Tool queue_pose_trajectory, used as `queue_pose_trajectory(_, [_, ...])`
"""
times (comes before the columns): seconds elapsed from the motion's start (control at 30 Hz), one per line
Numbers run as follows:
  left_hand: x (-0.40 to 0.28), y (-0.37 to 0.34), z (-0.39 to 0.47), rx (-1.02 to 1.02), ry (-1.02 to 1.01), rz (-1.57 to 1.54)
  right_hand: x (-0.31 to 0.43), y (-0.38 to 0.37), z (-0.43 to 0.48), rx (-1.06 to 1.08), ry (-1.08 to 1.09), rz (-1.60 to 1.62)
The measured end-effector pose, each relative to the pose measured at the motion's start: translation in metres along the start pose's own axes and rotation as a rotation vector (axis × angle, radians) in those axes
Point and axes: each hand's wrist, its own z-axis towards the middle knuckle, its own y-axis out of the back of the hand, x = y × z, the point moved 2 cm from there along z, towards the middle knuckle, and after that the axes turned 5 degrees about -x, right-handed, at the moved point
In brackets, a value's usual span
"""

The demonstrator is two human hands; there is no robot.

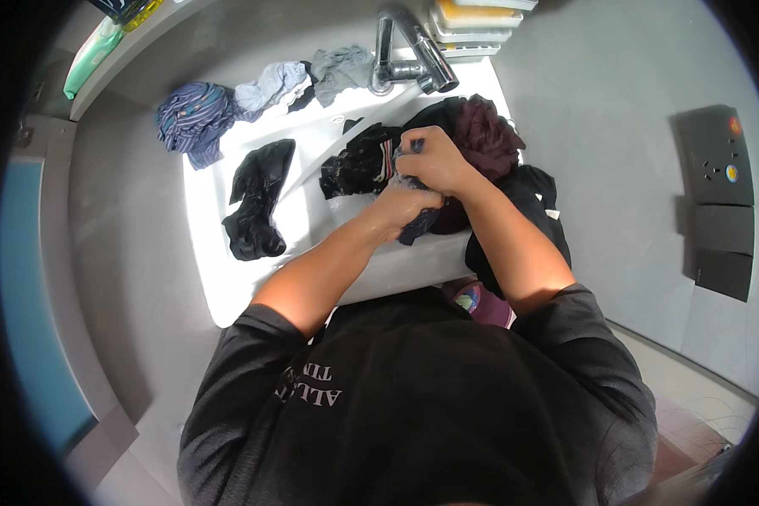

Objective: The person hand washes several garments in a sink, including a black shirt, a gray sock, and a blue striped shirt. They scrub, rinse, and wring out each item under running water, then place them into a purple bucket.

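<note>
Both hands are over a white sink [367, 275], closed around one wet, dark blue cloth garment [419, 226]. My right hand [435, 161] grips its upper part, with suds showing by the fingers. Just below and to the left, my left hand [405, 207] is shut on the lower part, and a dark end hangs beneath it. Behind the hands lies a wet black garment [360, 161] with a striped band. A maroon garment [488, 139] is bunched at the right of the basin. At the left lies another black garment [259, 202], soaked and crumpled.
A chrome faucet [411, 54] rises at the back of the sink. Striped blue cloth [196, 117], light blue cloth [272, 85] and grey cloth [345, 69] rest along the back ledge. Black clothing [534, 190] hangs over the right rim. Stacked containers [474, 28] stand behind.
</note>
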Motion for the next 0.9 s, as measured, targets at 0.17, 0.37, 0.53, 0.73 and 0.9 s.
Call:
queue_pose_trajectory(0.17, [0.039,0.015,0.058,-0.280,-0.303,0.776,-0.041,-0.017,0.016,-0.451,0.014,-0.453])
queue_pose_trajectory(0.37, [0.022,0.001,0.031,-0.355,-0.062,1.209,-0.069,-0.016,0.012,-0.516,-0.540,-0.458])
queue_pose_trajectory(0.53, [-0.016,0.003,0.015,-0.285,-0.165,1.442,-0.024,-0.011,0.009,-0.606,-0.569,-0.429])
queue_pose_trajectory(0.73, [-0.004,0.019,0.014,-0.160,-0.506,0.887,0.002,0.000,-0.029,-0.477,-0.160,-0.370])
queue_pose_trajectory(0.9, [-0.012,0.097,-0.091,0.152,-0.372,0.993,0.056,0.028,-0.208,-0.522,0.272,-0.509])
